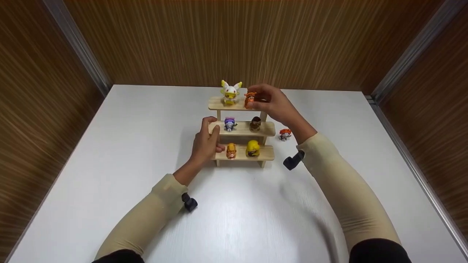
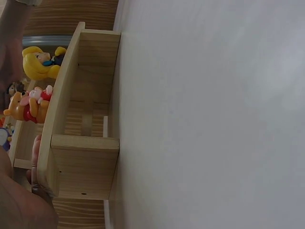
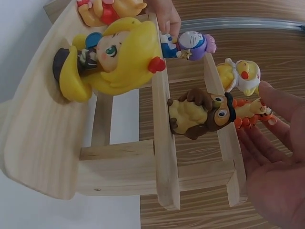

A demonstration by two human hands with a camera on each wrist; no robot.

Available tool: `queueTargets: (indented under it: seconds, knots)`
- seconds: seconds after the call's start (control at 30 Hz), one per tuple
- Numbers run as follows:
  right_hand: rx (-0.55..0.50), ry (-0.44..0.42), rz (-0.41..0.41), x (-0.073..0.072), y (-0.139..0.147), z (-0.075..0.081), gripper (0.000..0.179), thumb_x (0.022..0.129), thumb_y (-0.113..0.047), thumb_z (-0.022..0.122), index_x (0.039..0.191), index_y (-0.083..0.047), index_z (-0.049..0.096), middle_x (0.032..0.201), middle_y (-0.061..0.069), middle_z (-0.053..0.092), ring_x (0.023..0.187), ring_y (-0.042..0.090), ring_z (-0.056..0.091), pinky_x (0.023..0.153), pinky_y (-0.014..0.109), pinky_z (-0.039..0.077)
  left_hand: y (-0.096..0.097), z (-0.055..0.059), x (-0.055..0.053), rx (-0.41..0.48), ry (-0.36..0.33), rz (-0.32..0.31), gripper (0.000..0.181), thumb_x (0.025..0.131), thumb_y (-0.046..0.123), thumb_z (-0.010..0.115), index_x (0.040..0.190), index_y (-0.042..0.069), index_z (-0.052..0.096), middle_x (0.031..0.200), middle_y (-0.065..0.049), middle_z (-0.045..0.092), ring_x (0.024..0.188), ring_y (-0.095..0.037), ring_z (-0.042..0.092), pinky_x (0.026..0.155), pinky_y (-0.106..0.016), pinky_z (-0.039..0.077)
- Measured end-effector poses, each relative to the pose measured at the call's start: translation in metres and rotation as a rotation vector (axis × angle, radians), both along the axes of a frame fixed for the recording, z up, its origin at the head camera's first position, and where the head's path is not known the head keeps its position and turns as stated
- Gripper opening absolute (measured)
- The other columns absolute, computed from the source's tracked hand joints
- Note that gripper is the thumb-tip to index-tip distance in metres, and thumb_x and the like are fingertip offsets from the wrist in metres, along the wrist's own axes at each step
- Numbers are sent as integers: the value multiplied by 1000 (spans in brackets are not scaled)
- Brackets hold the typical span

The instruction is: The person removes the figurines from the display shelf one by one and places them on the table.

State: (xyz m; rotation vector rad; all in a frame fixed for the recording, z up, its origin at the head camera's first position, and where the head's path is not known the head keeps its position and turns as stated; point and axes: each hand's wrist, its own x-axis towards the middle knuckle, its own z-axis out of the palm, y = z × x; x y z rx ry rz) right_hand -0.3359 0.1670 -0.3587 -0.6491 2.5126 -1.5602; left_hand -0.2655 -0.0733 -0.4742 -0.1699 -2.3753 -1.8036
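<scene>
A three-tier wooden display stand [image 1: 242, 128] carries several small figurines. At the right of its top tier, my right hand [image 1: 273, 102] pinches an orange tiger figurine [image 3: 251, 112] between thumb and fingers, with the tiger's base right at the board. Beside it stands a white-hooded yellow figurine [image 1: 230, 93]. My left hand [image 1: 206, 142] grips the stand's left end, its fingers [image 2: 35, 160] against the lower board. On the middle tier are a purple-capped blue figurine [image 1: 229, 124] and a brown owl figurine [image 3: 202, 114]. A bear figurine [image 2: 32, 106] and a yellow-haired figurine [image 3: 114, 57] occupy the bottom tier.
An orange-topped white figurine [image 1: 285, 134] stands on the white table [image 1: 234, 212], right of the stand near my right wrist. Wood-grain panels [image 1: 234, 44] close off the back and both sides.
</scene>
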Motion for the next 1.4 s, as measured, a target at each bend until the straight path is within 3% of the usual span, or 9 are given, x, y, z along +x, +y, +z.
queueTargets:
  seconds: [0.43, 0.8, 1.4]
  knots:
    - [75, -5, -14, 1, -2, 0, 48, 97, -31, 73, 142, -19, 59, 129, 6, 62, 116, 22, 60, 103, 39, 53, -1, -1, -1, 15, -4, -6, 29, 112, 30, 46, 140, 21, 45, 58, -7, 58, 55, -22, 72, 54, -33, 61]
    - [90, 7, -32, 3, -4, 0, 47, 98, -30, 72, 142, -18, 60, 129, 7, 63, 119, 22, 62, 104, 42, 53, -2, -1, 0, 10, -5, -10, 30, 112, 32, 46, 140, 21, 45, 58, -10, 59, 55, -22, 72, 57, -35, 62]
    - [23, -8, -32, 1, 0, -1, 46, 98, -28, 72, 140, -13, 61, 125, 6, 66, 116, 20, 65, 102, 38, 55, -3, 1, 1, -5, -9, -5, 30, 112, 32, 45, 140, 22, 45, 56, -4, 53, 54, -21, 71, 54, -34, 61]
